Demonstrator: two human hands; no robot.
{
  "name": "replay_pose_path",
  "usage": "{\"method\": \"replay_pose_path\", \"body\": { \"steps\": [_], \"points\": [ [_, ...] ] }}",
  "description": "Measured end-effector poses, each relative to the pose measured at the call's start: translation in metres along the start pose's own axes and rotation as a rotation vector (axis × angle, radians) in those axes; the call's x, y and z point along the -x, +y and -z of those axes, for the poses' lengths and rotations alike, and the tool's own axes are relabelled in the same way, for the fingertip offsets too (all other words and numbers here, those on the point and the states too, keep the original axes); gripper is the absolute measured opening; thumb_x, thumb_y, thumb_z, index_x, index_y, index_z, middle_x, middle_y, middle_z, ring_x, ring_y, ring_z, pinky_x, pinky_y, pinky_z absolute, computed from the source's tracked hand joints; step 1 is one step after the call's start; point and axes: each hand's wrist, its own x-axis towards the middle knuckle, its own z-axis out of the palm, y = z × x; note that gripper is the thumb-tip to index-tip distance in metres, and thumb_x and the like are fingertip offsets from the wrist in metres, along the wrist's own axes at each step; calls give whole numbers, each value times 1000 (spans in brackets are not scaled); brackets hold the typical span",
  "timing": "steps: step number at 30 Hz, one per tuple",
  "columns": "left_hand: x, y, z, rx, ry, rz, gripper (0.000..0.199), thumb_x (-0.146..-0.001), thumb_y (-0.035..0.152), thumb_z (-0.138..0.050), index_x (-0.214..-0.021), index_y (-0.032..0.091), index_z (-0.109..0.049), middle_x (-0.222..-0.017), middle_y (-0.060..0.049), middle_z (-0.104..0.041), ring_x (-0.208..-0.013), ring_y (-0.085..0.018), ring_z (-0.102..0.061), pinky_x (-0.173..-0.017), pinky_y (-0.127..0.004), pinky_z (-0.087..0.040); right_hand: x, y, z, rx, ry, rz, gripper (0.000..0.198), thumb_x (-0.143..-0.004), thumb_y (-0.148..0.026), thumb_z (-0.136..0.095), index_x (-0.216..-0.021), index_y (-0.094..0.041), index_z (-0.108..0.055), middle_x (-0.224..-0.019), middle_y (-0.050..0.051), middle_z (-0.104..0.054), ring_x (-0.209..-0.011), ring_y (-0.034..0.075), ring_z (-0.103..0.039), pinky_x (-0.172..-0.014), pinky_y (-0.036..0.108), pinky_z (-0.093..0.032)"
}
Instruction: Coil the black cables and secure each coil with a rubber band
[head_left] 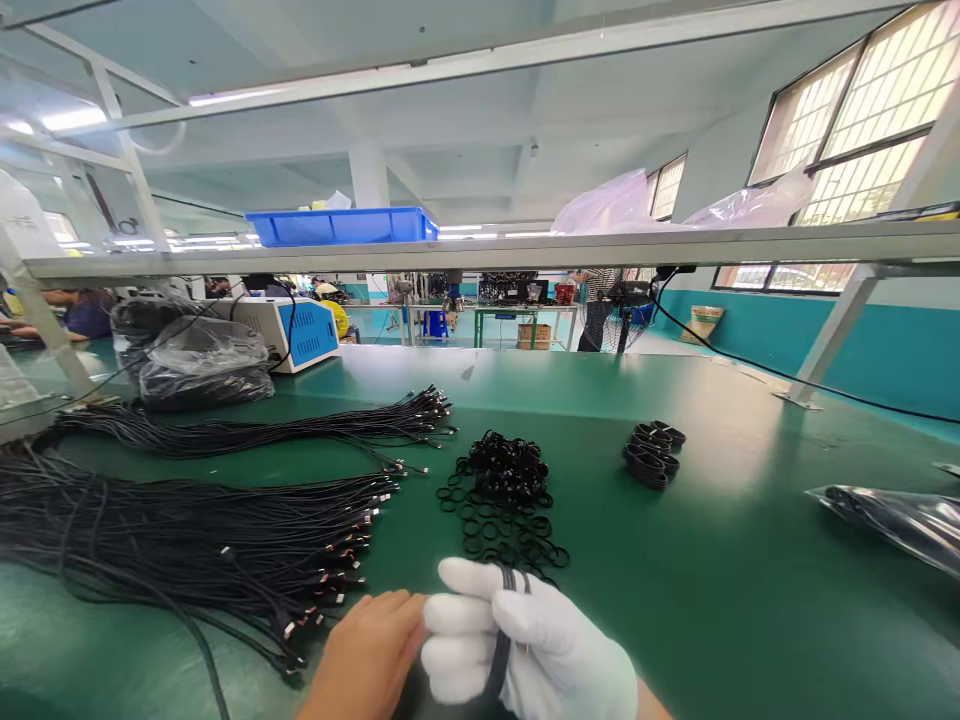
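My right hand (532, 640), in a white glove, is at the bottom centre with its fingers curled and thumb bent over. A dark loop (499, 662), like a strap or bundled cable, runs through its grip. Thin black bands (511, 580) circle the index finger. My left hand (375, 650), bare, reaches in from the left against the gloved fingertips; its own fingertips are hidden. Just beyond lies a heap of small black rings (510, 470), some scattered toward me. Left of my hands, black cables (225, 530) lie in a thick bundle, their plugs pointing right.
Behind lies a second cable bundle (300, 430). Black coiled bundles (652, 452) sit right of the rings; a clear bag (900, 520) lies at the right edge. Bagged black goods (206, 360) and a blue-and-white machine (292, 330) stand back left. A shelf (487, 252) crosses above the green table.
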Motion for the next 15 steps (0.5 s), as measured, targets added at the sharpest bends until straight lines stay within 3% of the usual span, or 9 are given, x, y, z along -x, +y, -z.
{"method": "replay_pose_path", "body": {
  "steps": [4, 7, 10, 12, 15],
  "points": [
    [20, 4, -12, -384, 76, -145, 24, -87, 16, -41, -81, 25, -63, -74, 1, -67, -66, -21, -63, -61, -33, -44, -4, -5, 5, -20, 168, 102, 39, -61, -36, -83, -80, -16, -56, -68, -3, -37, -63, 11, -38, -59, 25, -28],
    [24, 20, -16, -436, 169, -296, 18, -80, 11, -49, -73, 24, -60, -64, 3, -64, -54, -18, -60, -52, -31, -38, -2, 1, 14, 130, 329, 89, 43, -64, -39, -81, -94, -16, -59, -79, 3, -54, -73, 16, -50, -71, 32, -37],
    [18, 35, -2, -421, 164, -327, 13, -73, 11, -59, -66, 21, -58, -64, 3, -65, -53, -17, -59, -50, -31, -33, 2, 10, 18, 248, 420, 21, 51, -64, -39, -81, -103, -15, -60, -89, 7, -61, -82, 19, -56, -79, 35, -39],
    [12, 41, 19, -380, 53, -312, 10, -71, 18, -68, -70, 21, -59, -70, 4, -67, -58, -18, -61, -52, -30, -33, 4, 14, 18, 293, 341, -58, 45, -66, -38, -80, -98, -11, -63, -85, 8, -63, -78, 18, -56, -76, 33, -40],
    [4, 42, 52, -252, -116, -251, 12, -70, 24, -73, -72, 21, -61, -72, 4, -67, -64, -16, -59, -56, -26, -33, 6, 19, 19, 284, 97, -210, 40, -69, -40, -76, -87, -6, -65, -77, 9, -63, -70, 16, -57, -69, 30, -41]
  ]
}}
